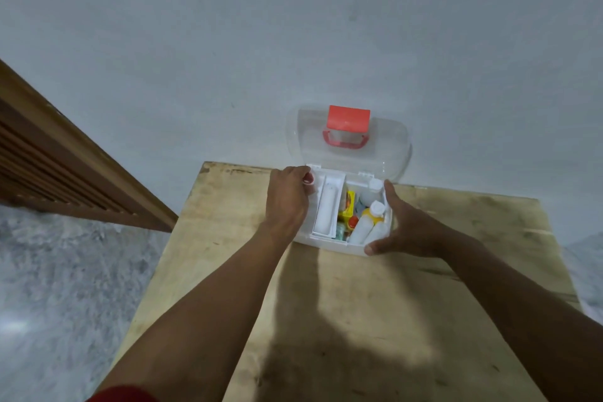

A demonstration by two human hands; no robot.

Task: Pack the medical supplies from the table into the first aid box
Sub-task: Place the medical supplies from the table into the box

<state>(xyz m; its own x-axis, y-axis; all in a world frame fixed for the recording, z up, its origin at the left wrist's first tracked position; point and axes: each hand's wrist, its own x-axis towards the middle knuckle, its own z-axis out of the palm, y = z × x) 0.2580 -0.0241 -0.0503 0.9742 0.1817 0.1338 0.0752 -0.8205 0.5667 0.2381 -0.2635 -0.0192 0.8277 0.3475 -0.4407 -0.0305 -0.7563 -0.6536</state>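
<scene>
The white first aid box (329,243) stands at the far side of the wooden table (359,320). Its clear lid (391,147) with a red handle (346,137) leans open against the wall. Inside lie a white tray (328,209), white bottles (365,225), a yellow packet (349,206) and other small items. My left hand (288,196) has its fingers curled over the box's left rim, with something small and red-white under the fingertips. My right hand (401,225) is spread against the box's right side, thumb at the front corner.
A grey wall rises right behind the table. A brown slatted wooden door or frame (65,166) runs along the left, with speckled grey floor (65,287) below. My shadow falls on the table's near half.
</scene>
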